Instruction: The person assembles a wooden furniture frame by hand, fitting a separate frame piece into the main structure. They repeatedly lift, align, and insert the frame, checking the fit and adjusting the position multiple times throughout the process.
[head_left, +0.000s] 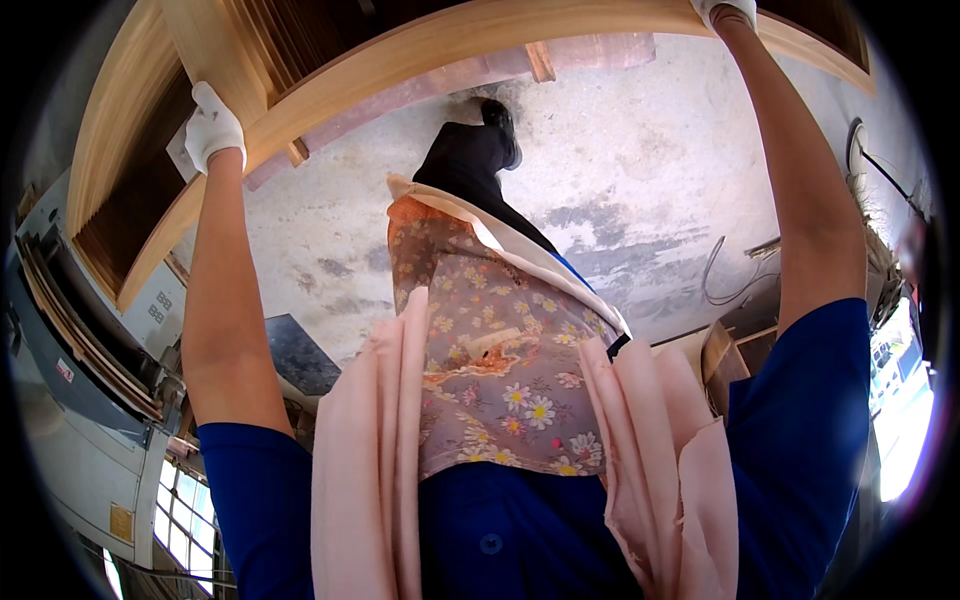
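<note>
A large light-wood frame (400, 62) with darker ribbed recesses spans the top of the head view, its long edge bowed by the lens. My left hand (213, 130), in a white glove, is closed on the near edge, beside the joint with a crosspiece (212, 50). Its thumb lies along the wood, and the other fingers are mostly hidden. Far to the right, my right hand (728, 12), also gloved in white, grips the same long edge; the picture's top cuts it off. Both arms are stretched out ahead.
Under the frame lies a reddish board (470, 75) with small wood blocks (540, 62). My shoe (500, 130) stands on the stained concrete floor (640, 170). A grey machine or cabinet (75, 340) with stacked strips is at left. A loose cable (715, 275) and wooden boxes (735, 360) are at right.
</note>
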